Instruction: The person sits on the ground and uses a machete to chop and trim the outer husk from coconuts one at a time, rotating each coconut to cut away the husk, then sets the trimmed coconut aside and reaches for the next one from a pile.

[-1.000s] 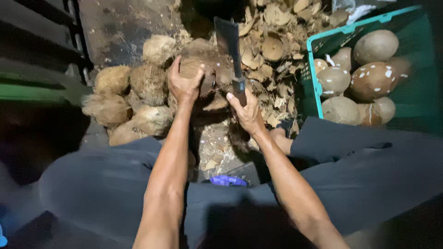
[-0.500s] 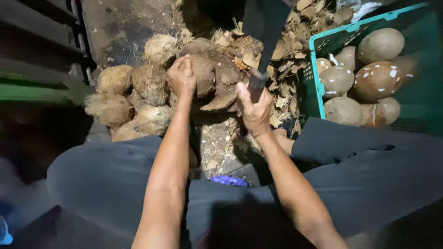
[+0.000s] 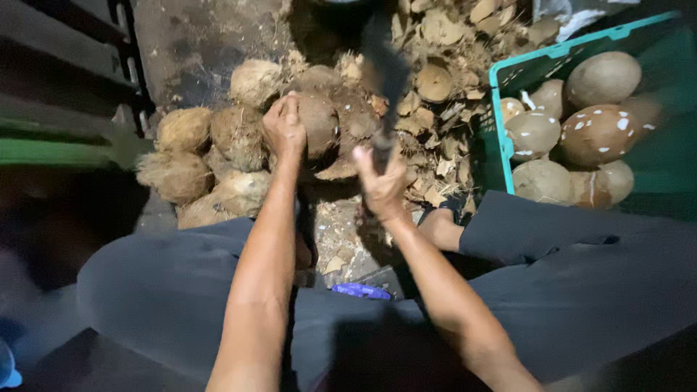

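Coconut (image 3: pixel 327 123), round, brown and rough with clinging fibre, sits at the centre of the scene on a litter of husk scraps, and everything else is best placed from it. Left hand (image 3: pixel 284 129) is cupped over its left side, fingers curled against the shell and pressing on it. Just to its right, right hand (image 3: pixel 381 185) is clenched tight round the handle of a cleaver (image 3: pixel 385 87), whose broad dark blade rises above the coconut's right shoulder; the blade is smeared by motion blur, so its edge and exact outline are hard to make out, and whether it touches the shell cannot be told.

To the left of the coconut lies a heap of unhusked coconuts (image 3: pixel 210 156), shaggy, pale tan and lumpy. Beyond it and to its right spreads a drift of husk chips (image 3: pixel 443 80), flat, curled and dry-looking. Farther right stands a teal plastic crate (image 3: pixel 501 138) with a latticed wall, cut off by the frame's edge, holding husked coconuts (image 3: pixel 599 134), smooth ovals of brown flecked with white.

Nearer the camera than the coconut, dark grey trousers (image 3: pixel 566 283) cover both knees, and a small blue object (image 3: pixel 361 291) between them is too dim to identify. The far left is in deep shadow.
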{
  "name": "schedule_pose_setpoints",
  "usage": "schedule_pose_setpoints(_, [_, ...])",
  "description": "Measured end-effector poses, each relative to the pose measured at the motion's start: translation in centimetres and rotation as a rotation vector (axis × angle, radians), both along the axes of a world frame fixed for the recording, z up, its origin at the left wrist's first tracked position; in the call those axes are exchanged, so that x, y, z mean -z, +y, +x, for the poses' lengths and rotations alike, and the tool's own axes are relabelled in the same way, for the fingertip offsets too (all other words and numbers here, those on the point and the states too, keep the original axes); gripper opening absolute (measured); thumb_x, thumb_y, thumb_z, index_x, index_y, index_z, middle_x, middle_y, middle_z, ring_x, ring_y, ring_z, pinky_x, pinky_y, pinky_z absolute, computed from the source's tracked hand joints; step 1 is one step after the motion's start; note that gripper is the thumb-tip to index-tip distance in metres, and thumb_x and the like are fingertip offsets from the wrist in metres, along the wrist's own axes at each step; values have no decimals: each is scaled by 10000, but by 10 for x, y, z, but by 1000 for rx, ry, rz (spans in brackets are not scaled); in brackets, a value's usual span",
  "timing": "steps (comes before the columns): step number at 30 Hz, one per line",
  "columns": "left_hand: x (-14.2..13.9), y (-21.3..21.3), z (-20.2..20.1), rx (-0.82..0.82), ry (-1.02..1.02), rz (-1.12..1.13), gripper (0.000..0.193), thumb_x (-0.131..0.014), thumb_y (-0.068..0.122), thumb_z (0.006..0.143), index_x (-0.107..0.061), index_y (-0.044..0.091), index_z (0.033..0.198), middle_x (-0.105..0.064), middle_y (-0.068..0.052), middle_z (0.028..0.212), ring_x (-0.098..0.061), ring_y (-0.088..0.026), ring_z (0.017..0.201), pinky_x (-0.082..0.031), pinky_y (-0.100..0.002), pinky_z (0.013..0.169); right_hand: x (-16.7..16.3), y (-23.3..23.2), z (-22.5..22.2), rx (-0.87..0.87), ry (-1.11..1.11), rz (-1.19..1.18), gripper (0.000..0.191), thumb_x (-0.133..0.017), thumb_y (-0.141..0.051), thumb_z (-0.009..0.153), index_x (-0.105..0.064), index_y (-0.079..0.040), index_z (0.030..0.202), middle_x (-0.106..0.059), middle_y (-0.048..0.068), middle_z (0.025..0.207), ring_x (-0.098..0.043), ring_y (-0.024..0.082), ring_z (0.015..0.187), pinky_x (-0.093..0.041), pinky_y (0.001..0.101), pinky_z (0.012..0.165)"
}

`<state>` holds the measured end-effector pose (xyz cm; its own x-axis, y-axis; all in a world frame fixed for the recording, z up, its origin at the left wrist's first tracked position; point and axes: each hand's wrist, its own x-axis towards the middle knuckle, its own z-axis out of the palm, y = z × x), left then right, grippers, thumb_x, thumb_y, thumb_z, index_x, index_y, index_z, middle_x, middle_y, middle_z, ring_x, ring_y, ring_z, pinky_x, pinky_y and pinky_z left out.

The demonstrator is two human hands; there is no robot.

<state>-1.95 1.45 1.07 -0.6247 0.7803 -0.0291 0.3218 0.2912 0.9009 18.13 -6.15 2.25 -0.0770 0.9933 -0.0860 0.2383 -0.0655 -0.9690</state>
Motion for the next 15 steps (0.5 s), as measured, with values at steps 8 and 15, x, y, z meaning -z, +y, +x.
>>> schedule_pose_setpoints(8, [0,-3,8,-105,46,-143,406,-622,486,909,-799,160,1075,-766,-156,1077,-719,-335,969,-533,-449,854,-5,-10,-1,-135,-159,100,185,-652,-224,1042,-677,-41,1029,-708,62,724,-622,122,537,-482,298,424])
schedule_pose_setpoints(15, [3,2,23,-119,178,-149,427,-679,485,875,-781,117,1066,-698,-215,1162,-616,-454,1078,-439,-555,855,3,13,-6,-170,-471,-331,252,-613,-272,1014,-668,-42,1102,-709,133,746,-610,201,508,-533,384,441])
